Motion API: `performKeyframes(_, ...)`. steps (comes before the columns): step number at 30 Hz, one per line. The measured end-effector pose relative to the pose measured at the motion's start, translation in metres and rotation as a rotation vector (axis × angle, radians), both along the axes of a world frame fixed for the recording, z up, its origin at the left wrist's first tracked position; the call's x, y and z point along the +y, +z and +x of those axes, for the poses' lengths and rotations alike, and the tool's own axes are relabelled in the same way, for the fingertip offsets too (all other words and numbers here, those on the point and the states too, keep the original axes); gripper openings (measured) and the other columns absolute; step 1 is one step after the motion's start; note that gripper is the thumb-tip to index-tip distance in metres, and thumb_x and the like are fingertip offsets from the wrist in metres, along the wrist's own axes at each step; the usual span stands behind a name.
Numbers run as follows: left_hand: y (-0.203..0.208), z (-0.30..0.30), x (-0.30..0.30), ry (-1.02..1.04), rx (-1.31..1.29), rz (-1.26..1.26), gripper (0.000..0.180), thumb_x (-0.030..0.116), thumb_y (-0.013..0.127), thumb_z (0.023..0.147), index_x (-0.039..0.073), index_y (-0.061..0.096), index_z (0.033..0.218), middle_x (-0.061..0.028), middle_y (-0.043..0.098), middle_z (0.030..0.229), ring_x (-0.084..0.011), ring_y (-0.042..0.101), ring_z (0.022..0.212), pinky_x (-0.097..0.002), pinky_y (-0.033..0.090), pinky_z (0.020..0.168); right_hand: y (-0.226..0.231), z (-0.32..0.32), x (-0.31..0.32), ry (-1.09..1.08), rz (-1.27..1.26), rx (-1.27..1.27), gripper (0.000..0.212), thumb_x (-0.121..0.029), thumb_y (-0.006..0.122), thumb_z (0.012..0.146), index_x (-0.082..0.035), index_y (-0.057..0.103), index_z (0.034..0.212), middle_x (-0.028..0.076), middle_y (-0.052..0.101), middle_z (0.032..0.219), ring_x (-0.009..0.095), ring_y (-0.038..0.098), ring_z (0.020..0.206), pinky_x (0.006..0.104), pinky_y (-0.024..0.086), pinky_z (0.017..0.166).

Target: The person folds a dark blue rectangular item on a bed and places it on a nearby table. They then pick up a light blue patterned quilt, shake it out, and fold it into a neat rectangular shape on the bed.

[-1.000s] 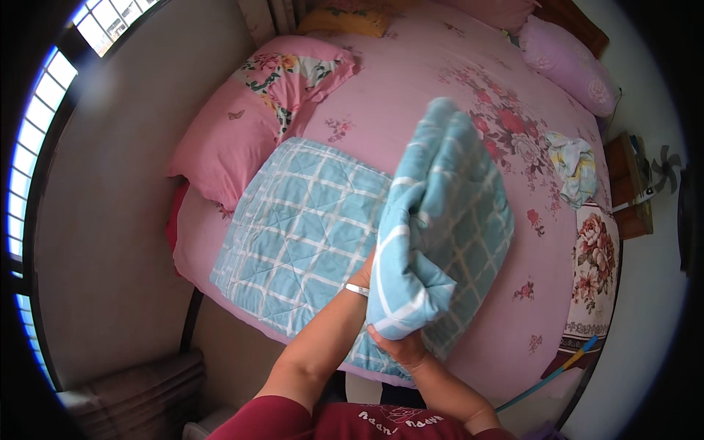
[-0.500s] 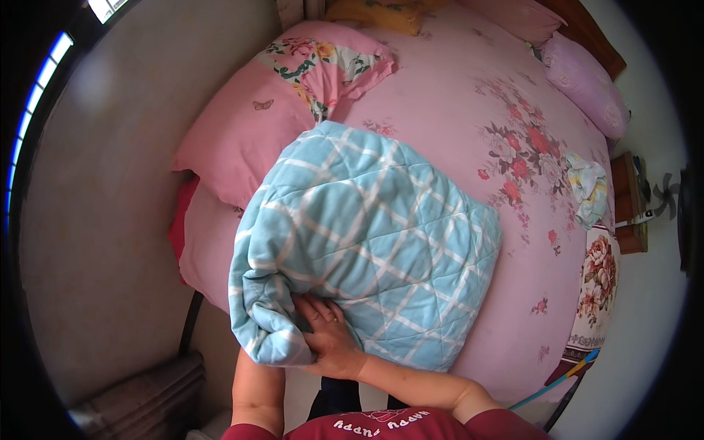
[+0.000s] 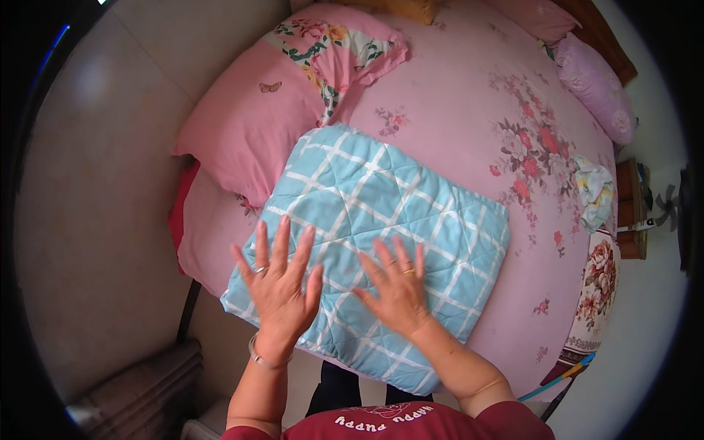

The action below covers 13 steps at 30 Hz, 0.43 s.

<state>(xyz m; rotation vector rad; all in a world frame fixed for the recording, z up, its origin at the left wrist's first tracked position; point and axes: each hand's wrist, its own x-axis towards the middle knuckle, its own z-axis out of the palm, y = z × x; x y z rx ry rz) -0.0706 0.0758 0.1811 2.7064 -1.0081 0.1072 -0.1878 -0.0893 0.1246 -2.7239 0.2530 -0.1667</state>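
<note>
A light blue quilt [image 3: 389, 191] with a white check pattern lies folded into a flat, squarish bundle at the bed's near edge. Over its left part is my left hand [image 3: 281, 286], fingers spread, with a ring and a bracelet showing. My right hand [image 3: 396, 290] is over the middle of the quilt, also with fingers apart and a ring on one. Neither hand holds anything. Whether the palms touch the cloth or hover just above it, I cannot tell.
Beyond the quilt's left side lies a pink pillow [image 3: 242, 110] with a floral band. The pink flowered bed sheet [image 3: 447, 95] stretches away behind. On the right are a crumpled pale cloth [image 3: 592, 192], a flowered folded textile [image 3: 595, 293] and a lilac bolster [image 3: 594, 88].
The quilt's bunched left edge now lies flat. My left hand has come out from beneath it, and my right hand has shifted up and right; both have spread open.
</note>
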Motion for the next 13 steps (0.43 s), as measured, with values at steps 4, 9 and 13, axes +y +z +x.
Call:
performKeyframes(4, -0.144, 0.012, 0.024, 0.191, 0.226, 0.227, 0.062, 0.05, 0.049, 0.091, 0.022, 0.038, 0.146, -0.0098, 0.021, 0.157, -0.0374, 0.008, 0.145, -0.071, 0.006, 0.106, -0.084, -0.031, -0.058, -0.122, -0.142, 0.06, 0.058, -0.044, 0.062, 0.086, -0.02, 0.049, 0.137, 0.012, 0.038, 0.145, 0.039, 0.031, 0.136, 0.0606, 0.013, 0.111)
performKeyframes(9, -0.134, 0.015, 0.015, 0.193, 0.259, 0.201, 0.064, 0.052, 0.05, 0.089, 0.023, 0.039, 0.145, -0.0107, 0.023, 0.156, -0.0383, 0.011, 0.145, -0.0723, 0.004, 0.105, -0.092, -0.033, -0.067, -0.154, -0.091, 0.07, 0.065, -0.044, 0.063, 0.085, -0.022, 0.043, 0.142, 0.012, 0.034, 0.149, 0.04, 0.026, 0.138, 0.0601, 0.012, 0.112)
performKeyframes(13, -0.105, 0.009, -0.005, 0.099, 0.076, 0.046, 0.067, 0.051, 0.05, 0.09, 0.02, 0.035, 0.147, -0.0164, 0.019, 0.157, -0.04, 0.011, 0.145, -0.0699, 0.001, 0.107, -0.057, -0.031, -0.052, -0.172, -0.133, -0.036, 0.071, -0.045, 0.067, 0.082, -0.02, 0.041, 0.144, 0.014, 0.026, 0.153, 0.039, 0.02, 0.141, 0.0635, 0.01, 0.111)
